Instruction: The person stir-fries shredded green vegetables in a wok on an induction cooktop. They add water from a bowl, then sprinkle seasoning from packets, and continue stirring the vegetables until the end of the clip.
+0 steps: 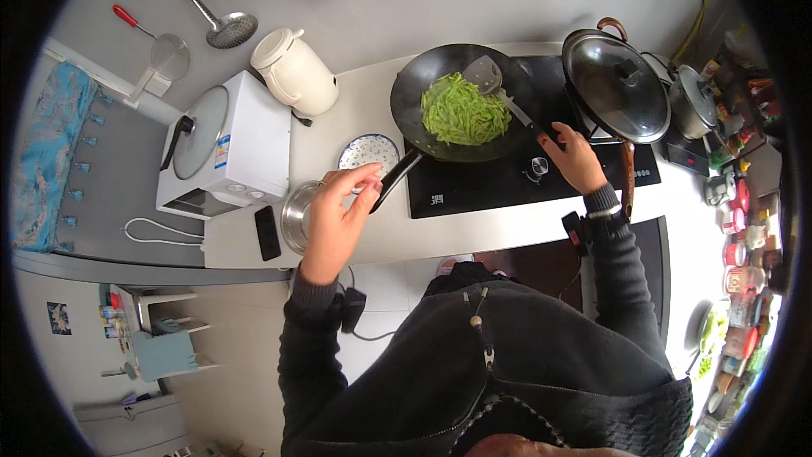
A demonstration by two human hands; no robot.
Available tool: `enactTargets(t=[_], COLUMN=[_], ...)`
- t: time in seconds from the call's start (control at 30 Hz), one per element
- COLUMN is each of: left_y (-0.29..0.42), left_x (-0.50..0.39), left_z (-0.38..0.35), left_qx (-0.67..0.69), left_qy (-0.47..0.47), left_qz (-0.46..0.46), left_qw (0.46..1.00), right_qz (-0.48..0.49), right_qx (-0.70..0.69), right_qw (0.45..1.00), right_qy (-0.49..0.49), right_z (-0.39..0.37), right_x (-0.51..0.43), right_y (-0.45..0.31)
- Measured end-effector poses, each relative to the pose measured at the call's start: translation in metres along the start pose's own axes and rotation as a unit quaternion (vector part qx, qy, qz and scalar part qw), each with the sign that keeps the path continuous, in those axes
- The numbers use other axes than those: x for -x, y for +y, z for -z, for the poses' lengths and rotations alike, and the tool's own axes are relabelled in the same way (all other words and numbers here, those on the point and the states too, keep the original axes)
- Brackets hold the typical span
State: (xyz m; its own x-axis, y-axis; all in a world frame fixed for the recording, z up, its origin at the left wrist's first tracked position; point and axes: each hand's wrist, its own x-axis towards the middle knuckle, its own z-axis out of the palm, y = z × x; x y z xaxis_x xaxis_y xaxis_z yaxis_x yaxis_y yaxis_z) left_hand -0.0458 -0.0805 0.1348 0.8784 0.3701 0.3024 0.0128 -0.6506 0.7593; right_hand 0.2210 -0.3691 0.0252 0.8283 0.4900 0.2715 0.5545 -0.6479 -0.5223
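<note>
A dark wok (406, 105) sits on the black cooktop (457, 197), with light-green shredded vegetable (466, 111) heaped in it. A metal turner (485, 75) rests its blade on the vegetable's upper right edge. My right hand (576, 162) holds the brown end of its handle. My left hand (339, 219) hovers beside the tip of the wok's black handle (399, 179), thumb and fingers apart and holding nothing. Behind its fingers lie a patterned plate (368, 147) and a metal bowl (293, 219), both partly hidden.
A lidded pan (615, 86) stands right of the wok, its brown handle (628, 181) pointing towards me. Left are a cream thermal jug (298, 73), a white oven-like appliance (260, 139) with a glass lid (202, 133) against it, and a phone (268, 233). Jars (745, 279) crowd the right side.
</note>
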Motion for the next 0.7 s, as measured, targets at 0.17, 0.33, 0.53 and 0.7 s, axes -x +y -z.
enactTargets(t=[0.17, 0.33, 0.53, 0.7], left_y=[-0.100, -0.124, -0.127, -0.132], left_x=[0.000, 0.003, -0.007, -0.011], left_z=[-0.036, -0.052, -0.057, -0.059], left_qx=[-0.099, -0.038, -0.021, 0.019], left_qy=[-0.006, -0.082, -0.122, -0.125], left_qz=[0.016, 0.113, 0.108, 0.081], left_qw=[0.995, 0.990, 0.986, 0.989], right_qz=[-0.256, -0.046, 0.065, 0.057], right_qx=[-0.265, -0.048, 0.295, 0.351], right_qw=[0.906, 0.992, 0.950, 0.928], right_qy=[-0.211, -0.110, -0.083, -0.115], right_z=[0.010, 0.070, 0.151, 0.122], right_x=[-0.030, -0.016, 0.018, 0.024], right_y=[-0.004, -0.022, -0.079, -0.108])
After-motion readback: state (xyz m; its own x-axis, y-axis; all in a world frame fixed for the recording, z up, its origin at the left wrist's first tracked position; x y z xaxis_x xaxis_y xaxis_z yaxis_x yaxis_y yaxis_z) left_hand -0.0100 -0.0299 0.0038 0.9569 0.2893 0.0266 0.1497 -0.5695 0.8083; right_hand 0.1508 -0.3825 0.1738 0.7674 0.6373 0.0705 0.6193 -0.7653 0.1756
